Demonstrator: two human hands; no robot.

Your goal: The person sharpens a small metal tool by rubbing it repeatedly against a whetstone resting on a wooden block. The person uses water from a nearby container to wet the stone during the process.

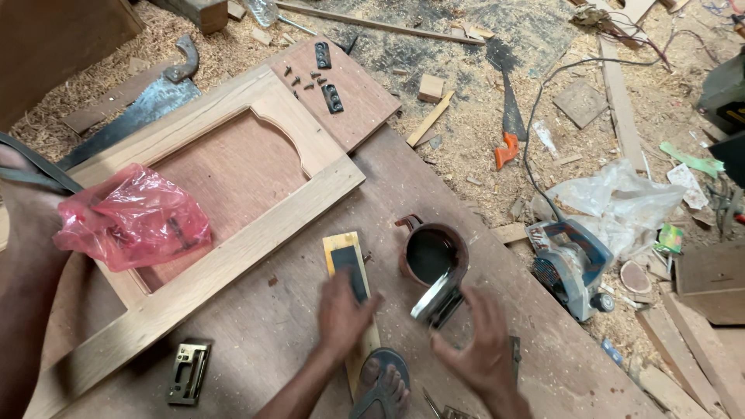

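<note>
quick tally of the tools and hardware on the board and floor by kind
saws: 2 (handsaw, orange-handled saw)
power planers: 1
black hinge plates: 2
brass latches: 1
sharpening stones: 1
metal blades: 1, at the right hand
total: 8

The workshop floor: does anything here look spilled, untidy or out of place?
Yes. Sawdust and wood offcuts cover the floor around the plywood board. Loose screws lie scattered on a small panel beside two black hinges. A handsaw lies in the sawdust. The right hand is blurred, holding a metal blade by the cup.
</note>
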